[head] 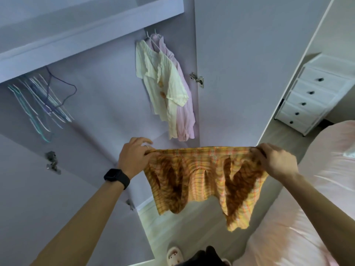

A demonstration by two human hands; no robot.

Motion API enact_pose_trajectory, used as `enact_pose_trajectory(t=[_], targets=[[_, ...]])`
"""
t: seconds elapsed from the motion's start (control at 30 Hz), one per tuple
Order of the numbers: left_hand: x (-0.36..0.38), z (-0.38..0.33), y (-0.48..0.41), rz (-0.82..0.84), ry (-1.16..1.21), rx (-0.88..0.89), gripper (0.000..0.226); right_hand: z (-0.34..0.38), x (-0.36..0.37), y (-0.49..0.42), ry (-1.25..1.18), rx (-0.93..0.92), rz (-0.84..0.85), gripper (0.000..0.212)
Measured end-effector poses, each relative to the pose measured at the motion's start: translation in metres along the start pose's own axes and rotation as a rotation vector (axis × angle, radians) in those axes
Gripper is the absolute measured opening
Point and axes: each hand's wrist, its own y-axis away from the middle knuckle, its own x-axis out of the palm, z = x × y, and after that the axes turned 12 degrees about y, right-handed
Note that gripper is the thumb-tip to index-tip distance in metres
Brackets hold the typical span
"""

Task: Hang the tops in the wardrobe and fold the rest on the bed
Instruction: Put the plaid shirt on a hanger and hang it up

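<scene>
Left hand (132, 158) and right hand (276, 162) each pinch the waistband of the yellow plaid fabric shorts (192, 179), in front of the open lilac wardrobe (99, 112). Pink-covered bed (334, 173) right of wardrobe; white five-drawer chest (307, 96) farther right.

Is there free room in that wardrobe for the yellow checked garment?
Yes: the yellow checked garment should fit the bare stretch between the bunch of empty hangers on the left and the cream shirt beside the pink shirt on the right. Those ends are crowded. The bed shows bare cover too.
</scene>
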Motion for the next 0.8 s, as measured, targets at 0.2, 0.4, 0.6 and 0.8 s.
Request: enact_pose_trajectory(t=[0.2, 0.4, 0.6, 0.8], targets=[[0.011, -0.011, 0.001, 0.056, 0.363, -0.469, 0.027, 0.027, 0.007, -0.004, 0.0, -0.065, 0.256, 0.037], [0.018, -0.048, 0.003, -0.13, 0.691, -0.591, 0.021, 0.085, -0.014, -0.014, -0.288, -0.279, 0.111, 0.023], [0.015, -0.065, -0.003, -0.151, 0.743, -0.436, 0.01, 0.175, -0.04, -0.039, -0.42, -0.587, 0.196, 0.016], [-0.025, -0.028, -0.018, 0.024, 0.574, -0.223, 0.032, 0.236, -0.063, -0.082, -0.415, -0.762, 0.326, 0.014]])
